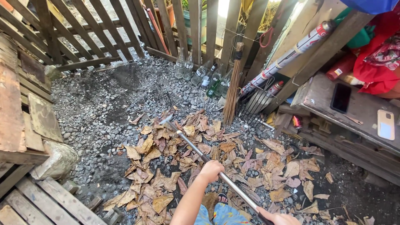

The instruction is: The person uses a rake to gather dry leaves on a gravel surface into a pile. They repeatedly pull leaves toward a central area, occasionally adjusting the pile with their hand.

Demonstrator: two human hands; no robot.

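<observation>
While both fists clench the metal rake handle (208, 159), left hand (211, 170) ahead of right hand (278, 218) (partly cropped), dry leaves (166, 166) lie beneath

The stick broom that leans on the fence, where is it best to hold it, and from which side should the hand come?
Take the stick broom just below its dark binding, where the sticks are still bunched tight; lower down they fan out loosely. It stands nearly upright against the wooden fence, so come from the open gravel side in front. The glass bottles crowd its left, and a wire rack stands to its right.
</observation>
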